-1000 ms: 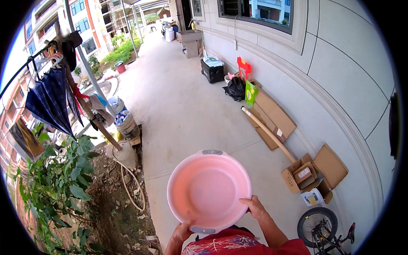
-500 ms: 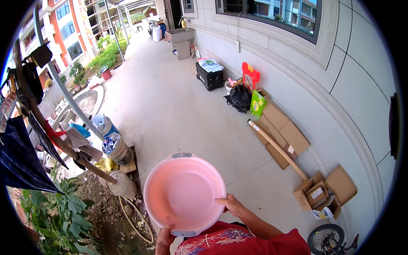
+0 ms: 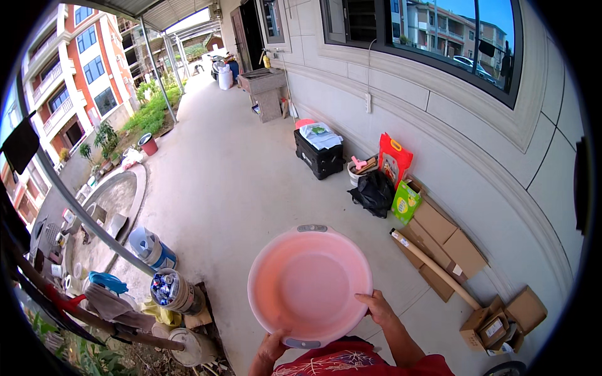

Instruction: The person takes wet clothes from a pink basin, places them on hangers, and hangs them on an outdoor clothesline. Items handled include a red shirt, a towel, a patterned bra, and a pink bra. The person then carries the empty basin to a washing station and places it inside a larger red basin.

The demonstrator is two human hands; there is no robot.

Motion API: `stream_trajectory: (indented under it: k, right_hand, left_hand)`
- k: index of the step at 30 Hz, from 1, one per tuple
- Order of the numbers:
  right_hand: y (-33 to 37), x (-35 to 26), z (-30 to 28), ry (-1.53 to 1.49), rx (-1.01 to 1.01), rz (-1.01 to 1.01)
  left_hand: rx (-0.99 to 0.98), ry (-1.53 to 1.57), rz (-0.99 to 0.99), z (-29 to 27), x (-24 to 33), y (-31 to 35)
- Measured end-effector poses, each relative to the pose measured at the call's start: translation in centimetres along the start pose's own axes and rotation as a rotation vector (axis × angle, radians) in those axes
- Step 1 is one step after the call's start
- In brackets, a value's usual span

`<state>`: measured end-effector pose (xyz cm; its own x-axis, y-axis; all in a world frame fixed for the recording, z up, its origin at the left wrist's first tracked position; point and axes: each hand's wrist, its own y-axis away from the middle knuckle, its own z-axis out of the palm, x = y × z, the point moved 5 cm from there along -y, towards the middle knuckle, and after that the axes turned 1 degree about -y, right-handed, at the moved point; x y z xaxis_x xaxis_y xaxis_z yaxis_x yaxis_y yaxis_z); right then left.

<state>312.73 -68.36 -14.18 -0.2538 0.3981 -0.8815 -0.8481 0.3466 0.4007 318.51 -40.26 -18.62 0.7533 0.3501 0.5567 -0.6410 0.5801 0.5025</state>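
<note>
A round pink plastic basin (image 3: 311,285) with grey grip patches is held in front of my body, its hollow facing me. No object shows inside it. My left hand (image 3: 273,344) grips the near left rim, thumb over the edge. On the right side of the rim my right hand (image 3: 378,307) is closed, its thumb inside and the other fingers mostly hidden behind the wall. The basin hangs above the concrete walkway, close to my red patterned shirt (image 3: 351,361).
Along the right wall stand a black crate (image 3: 318,152), a black bag (image 3: 374,193), flattened cardboard (image 3: 444,241) and a box of cartons (image 3: 492,331). To the left are a bucket of cans (image 3: 177,291), a metal pole (image 3: 88,216) and hanging cloths. A stone sink (image 3: 263,81) stands farther ahead.
The view has tilted up and shifted, showing more of the walkway ahead. Both hands still hold the basin, which now appears farther right in the picture.
</note>
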Motion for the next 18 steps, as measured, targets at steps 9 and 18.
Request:
stream_trajectory:
  k: [9, 18]
  right_hand:
    - [-22.1, -6.8, 17.7, 0.212, -0.472, 0.135]
    - [-43.6, -12.7, 29.0, 0.073, -0.425, 0.169]
  left_hand:
    - [0.141, 0.062, 0.226, -9.4, 16.0, -9.5]
    - [0.176, -0.012, 0.323, -8.4, 37.4, -25.6]
